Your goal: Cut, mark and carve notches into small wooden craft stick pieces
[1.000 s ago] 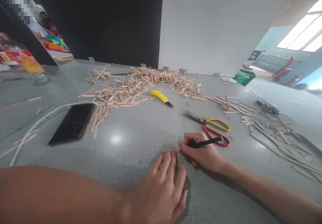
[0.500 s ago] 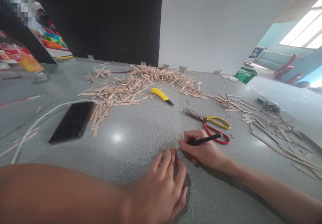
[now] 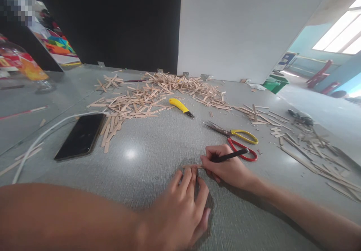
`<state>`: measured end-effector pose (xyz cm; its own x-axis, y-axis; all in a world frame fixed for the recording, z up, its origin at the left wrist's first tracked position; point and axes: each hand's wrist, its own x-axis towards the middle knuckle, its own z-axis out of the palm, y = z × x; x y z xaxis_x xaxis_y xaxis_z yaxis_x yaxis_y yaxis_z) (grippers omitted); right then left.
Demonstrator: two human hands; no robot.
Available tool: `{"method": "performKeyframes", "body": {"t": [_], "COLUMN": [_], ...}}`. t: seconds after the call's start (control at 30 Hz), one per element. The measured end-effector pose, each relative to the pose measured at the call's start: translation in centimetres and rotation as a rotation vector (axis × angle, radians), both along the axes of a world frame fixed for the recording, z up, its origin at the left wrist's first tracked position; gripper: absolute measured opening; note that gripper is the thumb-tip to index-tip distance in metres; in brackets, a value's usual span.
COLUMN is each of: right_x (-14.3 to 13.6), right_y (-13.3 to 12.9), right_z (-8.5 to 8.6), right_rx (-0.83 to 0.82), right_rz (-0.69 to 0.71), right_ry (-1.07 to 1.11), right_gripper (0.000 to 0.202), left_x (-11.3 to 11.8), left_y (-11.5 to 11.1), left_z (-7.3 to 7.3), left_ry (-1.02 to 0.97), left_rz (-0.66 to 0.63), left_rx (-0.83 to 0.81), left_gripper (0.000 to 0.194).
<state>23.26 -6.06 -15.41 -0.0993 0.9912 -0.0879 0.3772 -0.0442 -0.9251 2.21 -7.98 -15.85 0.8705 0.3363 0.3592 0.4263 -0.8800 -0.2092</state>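
The left hand lies palm down with its fingers loosely spread, the tips of the middle ones resting on a small wooden stick. The right hand is closed around a black pen, thumb and fingers pinching it low, with its back end tilted up and to the right; the writing tip is hidden behind the fingers. The stick lies flat on the grey table, crosswise just ahead of the left fingertips, its right end reaching the right hand's fingers, so it sits between the two hands.

Just beyond the right hand are scissors with one yellow and one red handle, blades slightly parted and pointing away to the left. Farther off lies a yellow-handled cutter, in front of a heaped pile of wooden sticks. A dark phone lies well to the left of the hands, a white cable running beside it. More wooden strips are scattered on the right.
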Motion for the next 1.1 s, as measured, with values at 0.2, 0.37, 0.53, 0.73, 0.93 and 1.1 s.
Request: {"method": "performKeyframes", "body": {"t": [0.2,0.37,0.53,0.73,0.93,1.1], "right_x": [0.0,-0.05,-0.01,0.05,0.01,0.12], "right_y": [0.11,0.14,0.03,-0.02,-0.06,-0.01], "right_z": [-0.03,0.08,0.11,0.01,0.19,0.0], "right_rx": [0.001,-0.001,0.004,0.009,0.011,0.002], "right_rz": [-0.004,-0.004,-0.008,-0.005,-0.003,-0.015], "right_ry": [-0.002,-0.008,-0.009,-0.014,-0.009,0.027], "right_gripper": [0.038,0.037,0.037,0.038,0.038,0.037], "left_x": [0.08,0.07,0.05,0.07,0.18,-0.06], "left_y": [0.09,0.01,-0.08,0.1,0.04,0.0], "left_z": [0.03,0.1,-0.06,-0.04,-0.12,-0.13], "left_ry": [-0.005,0.0,0.003,-0.002,-0.005,-0.013], "left_rz": [-0.005,-0.002,0.002,0.002,0.009,0.003], "left_rx": [0.005,-0.003,0.005,0.0,-0.007,-0.009], "left_gripper": [0.048,0.047,0.049,0.048,0.047,0.046]}}
